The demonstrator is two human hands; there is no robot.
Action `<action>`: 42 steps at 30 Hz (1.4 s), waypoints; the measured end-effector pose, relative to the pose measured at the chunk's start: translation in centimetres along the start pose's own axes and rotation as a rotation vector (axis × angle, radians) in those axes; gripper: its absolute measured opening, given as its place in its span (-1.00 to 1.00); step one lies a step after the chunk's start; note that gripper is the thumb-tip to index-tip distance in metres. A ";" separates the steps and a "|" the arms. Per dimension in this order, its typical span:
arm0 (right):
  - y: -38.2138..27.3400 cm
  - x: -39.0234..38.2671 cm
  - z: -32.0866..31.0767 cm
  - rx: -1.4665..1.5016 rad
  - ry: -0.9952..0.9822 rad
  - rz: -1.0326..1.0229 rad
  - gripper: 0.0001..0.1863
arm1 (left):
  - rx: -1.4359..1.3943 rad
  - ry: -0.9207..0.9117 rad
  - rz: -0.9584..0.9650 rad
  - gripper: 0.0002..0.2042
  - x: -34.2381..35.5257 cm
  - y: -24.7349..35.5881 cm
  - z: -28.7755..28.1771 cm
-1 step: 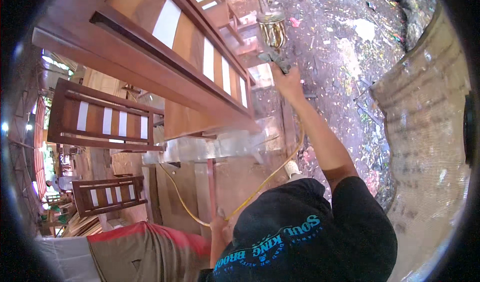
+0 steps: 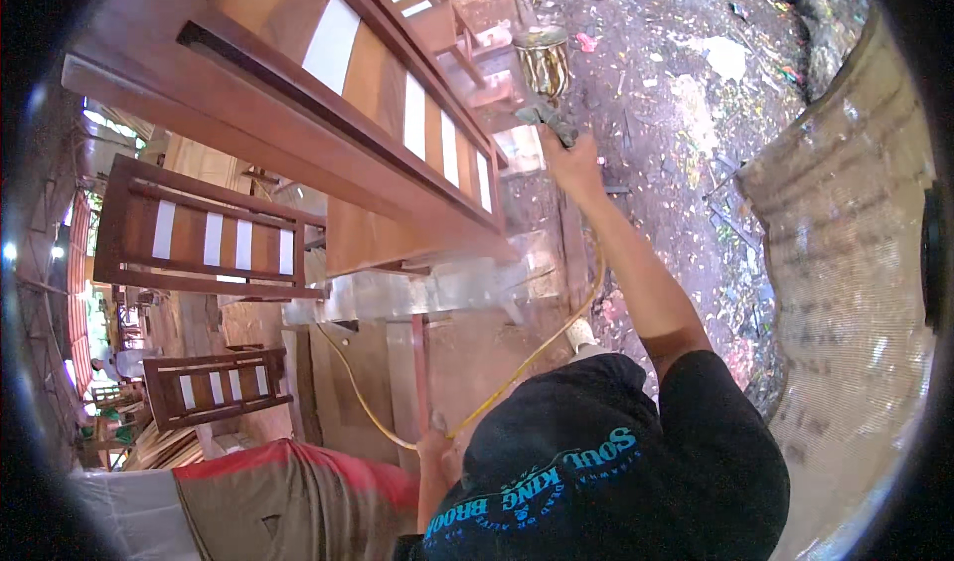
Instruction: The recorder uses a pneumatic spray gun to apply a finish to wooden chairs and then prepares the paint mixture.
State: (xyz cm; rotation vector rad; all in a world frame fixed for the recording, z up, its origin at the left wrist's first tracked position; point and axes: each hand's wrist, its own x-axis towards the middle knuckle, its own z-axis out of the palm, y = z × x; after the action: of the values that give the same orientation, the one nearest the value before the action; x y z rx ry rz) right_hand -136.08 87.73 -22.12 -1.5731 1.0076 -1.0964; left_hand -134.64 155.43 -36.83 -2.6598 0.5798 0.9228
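My right hand (image 2: 574,163), at the end of an outstretched arm, is closed around the handle of a spray gun (image 2: 547,116). The gun's metal cup (image 2: 542,61) is streaked with gold and brown. Low in the view, my left hand (image 2: 434,450) grips a yellow hose (image 2: 502,392), which runs in a curve up toward my right arm. Left of the gun stands a large reddish-brown wooden furniture piece (image 2: 288,168) with slats and white strips between them. The gun is apart from its lower corner. Part of the right fingers is hidden behind the hand.
Similar slatted wooden pieces stand at the left, one larger (image 2: 209,233) and one smaller (image 2: 216,387). A red and brown cloth cover (image 2: 298,491) lies at the lower left. Litter is strewn over the dark ground (image 2: 676,154). A beige mesh sheet (image 2: 845,293) hangs along the right.
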 end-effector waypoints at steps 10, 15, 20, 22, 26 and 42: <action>4.7 -1.2 1.8 -0.039 -0.006 -0.015 -0.61 | 0.162 -0.110 -0.128 -0.55 -0.9 0.1 -0.8; 9.7 -1.0 2.1 -0.182 -0.038 0.154 -0.61 | 0.214 -0.213 -0.104 -0.57 -0.9 3.1 -4.1; 10.9 -2.4 1.8 -0.213 -0.060 0.254 -0.59 | 0.220 -0.213 -0.161 -0.56 -1.1 2.7 -3.4; 11.8 -3.1 0.1 -0.354 -0.041 0.206 -0.59 | 0.179 -0.081 -0.116 -0.55 -0.5 2.3 -2.5; 9.8 -6.1 -2.8 -0.242 -0.186 0.197 -0.58 | 0.192 -0.170 -0.105 -0.52 0.9 0.5 -0.6; -8.7 -13.7 -10.9 0.346 -0.247 0.014 -0.80 | 0.025 -0.198 -0.093 -0.57 4.1 -2.8 3.5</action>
State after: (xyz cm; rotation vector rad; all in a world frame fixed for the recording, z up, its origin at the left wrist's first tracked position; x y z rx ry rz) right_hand -149.15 100.11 -14.57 -1.3753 0.6255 -0.9783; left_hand -132.29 158.04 -41.75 -2.5105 0.4151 1.1265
